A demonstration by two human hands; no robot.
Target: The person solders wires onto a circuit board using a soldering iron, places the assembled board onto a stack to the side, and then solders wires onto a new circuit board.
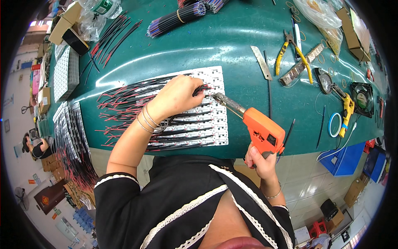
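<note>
A white circuit board panel [223,124] lies flat on the table. Rows of thin black wires with red tips [120,99] lie across it, their loose ends fanning out past its left side. My left hand [182,95] rests over the upper half of the panel, fingers closed on a few black wires [202,89]. In my right hand [261,164] is the grip of an orange soldering gun [265,130]. Its metal tip points left and reaches the board right beside the wires in my left fingers. Whether tip and wire touch is too small to tell.
Stacked white boards [66,74] and a wired bundle of boards [72,137] stand at the left. Banded wire bundles [176,20] lie at the back. To the right are yellow-handled pliers [282,58], a metal strip [262,62], a yellow soldering gun [347,110] and a black fan [362,99].
</note>
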